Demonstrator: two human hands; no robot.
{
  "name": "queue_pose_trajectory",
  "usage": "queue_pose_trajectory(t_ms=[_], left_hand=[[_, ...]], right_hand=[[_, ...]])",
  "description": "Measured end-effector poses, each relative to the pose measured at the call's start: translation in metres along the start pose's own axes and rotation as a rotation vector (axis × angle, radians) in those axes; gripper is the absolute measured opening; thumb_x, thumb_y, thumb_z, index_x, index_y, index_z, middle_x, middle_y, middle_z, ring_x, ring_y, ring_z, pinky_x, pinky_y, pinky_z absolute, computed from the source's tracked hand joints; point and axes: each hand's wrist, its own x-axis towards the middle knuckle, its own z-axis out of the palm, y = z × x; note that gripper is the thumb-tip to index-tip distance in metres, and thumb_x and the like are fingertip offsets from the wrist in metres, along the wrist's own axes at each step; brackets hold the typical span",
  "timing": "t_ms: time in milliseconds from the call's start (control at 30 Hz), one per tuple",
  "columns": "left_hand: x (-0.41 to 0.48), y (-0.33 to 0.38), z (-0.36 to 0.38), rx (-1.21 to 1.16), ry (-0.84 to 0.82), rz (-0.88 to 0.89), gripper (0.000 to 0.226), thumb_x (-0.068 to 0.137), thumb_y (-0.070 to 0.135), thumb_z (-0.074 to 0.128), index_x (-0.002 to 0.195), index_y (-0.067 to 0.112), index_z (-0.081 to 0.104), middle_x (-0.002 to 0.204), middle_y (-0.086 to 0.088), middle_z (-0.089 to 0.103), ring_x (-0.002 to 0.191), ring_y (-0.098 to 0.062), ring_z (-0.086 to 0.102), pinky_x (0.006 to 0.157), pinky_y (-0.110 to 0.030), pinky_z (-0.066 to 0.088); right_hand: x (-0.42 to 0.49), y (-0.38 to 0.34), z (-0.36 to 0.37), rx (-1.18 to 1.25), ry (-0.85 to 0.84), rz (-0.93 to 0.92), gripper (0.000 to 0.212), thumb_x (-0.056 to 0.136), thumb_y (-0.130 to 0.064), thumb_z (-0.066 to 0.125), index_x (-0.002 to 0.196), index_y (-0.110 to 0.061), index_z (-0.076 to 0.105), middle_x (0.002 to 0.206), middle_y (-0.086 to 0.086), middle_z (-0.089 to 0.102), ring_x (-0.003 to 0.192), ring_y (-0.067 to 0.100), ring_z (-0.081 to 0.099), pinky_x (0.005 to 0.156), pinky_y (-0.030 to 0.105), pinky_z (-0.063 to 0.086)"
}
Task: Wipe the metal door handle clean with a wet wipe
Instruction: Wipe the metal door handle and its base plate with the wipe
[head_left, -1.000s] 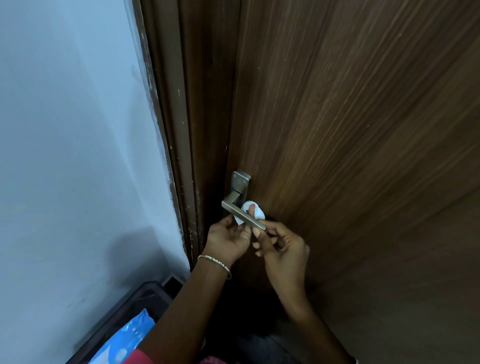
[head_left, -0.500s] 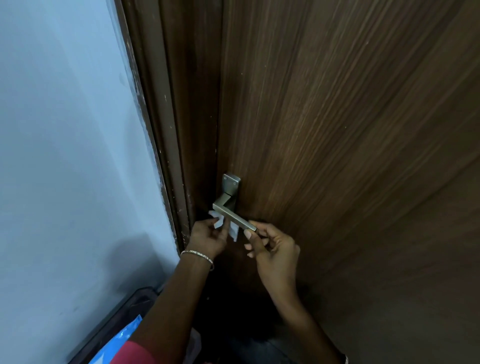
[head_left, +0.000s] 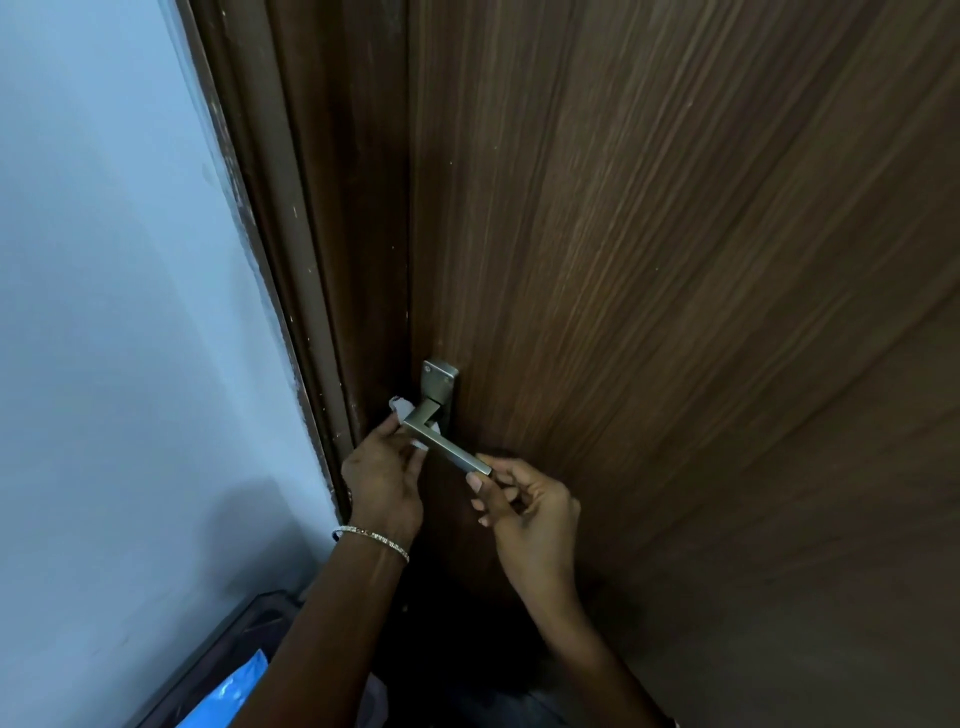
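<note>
The handle (head_left: 448, 448) is a squared metal lever on the door (head_left: 675, 312), close to the door's left edge, jutting out from its plate (head_left: 440, 383) and slanting down to the right. The left hand (head_left: 384, 478) holds the wipe (head_left: 400, 406) bunched against the lever's bend, just below the plate; its fingers curl round the white cloth, which pokes out above the knuckles and again under the bar. The right hand (head_left: 524, 504) pinches the lever's free end between thumb and forefinger, the other fingers loosely curled below. A thin bracelet (head_left: 371, 538) sits on the left wrist. Left of the door run the dark frame (head_left: 311, 260) and a pale wall (head_left: 104, 312). At the bottom left a blue packet (head_left: 234, 691) lies in a dark bin (head_left: 208, 654).
</note>
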Motion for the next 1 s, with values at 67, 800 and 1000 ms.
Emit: queue_pose_trajectory(t_ms=[67, 800, 1000], left_hand=[[0.004, 0.001, -0.005, 0.11, -0.028, 0.098, 0.029, 0.091, -0.008, 0.053, 0.095, 0.011, 0.074, 0.1, -0.01, 0.074, 0.085, -0.019, 0.073, 0.065, -0.023, 0.059], [-0.01, 0.018, -0.008, 1.15, -0.139, 1.01, 0.033, 0.088, 0.002, 0.059, 0.105, 0.025, 0.076, 0.094, 0.006, 0.077, 0.059, -0.007, 0.065, 0.058, -0.016, 0.051], [-0.014, 0.016, -0.021, 1.07, -0.079, 0.945, 0.018, 0.087, 0.021, 0.07, 0.103, 0.029, 0.077, 0.098, 0.012, 0.076, 0.082, 0.007, 0.067, 0.077, 0.003, 0.043]], right_hand=[[0.001, 0.0, -0.001, 0.005, -0.016, 0.007, 0.018, 0.088, -0.022, 0.075, 0.102, -0.033, 0.076, 0.083, -0.01, 0.077, 0.072, 0.007, 0.074, 0.058, 0.016, 0.057], [0.008, -0.004, -0.013, -0.123, -0.076, -0.042, 0.021, 0.085, -0.018, 0.078, 0.104, -0.027, 0.078, 0.082, -0.017, 0.076, 0.078, -0.001, 0.072, 0.067, 0.009, 0.053], [0.009, -0.005, -0.015, -0.131, -0.094, -0.049, 0.021, 0.086, -0.02, 0.078, 0.105, -0.027, 0.078, 0.089, -0.018, 0.077, 0.085, 0.0, 0.073, 0.072, 0.012, 0.055]])
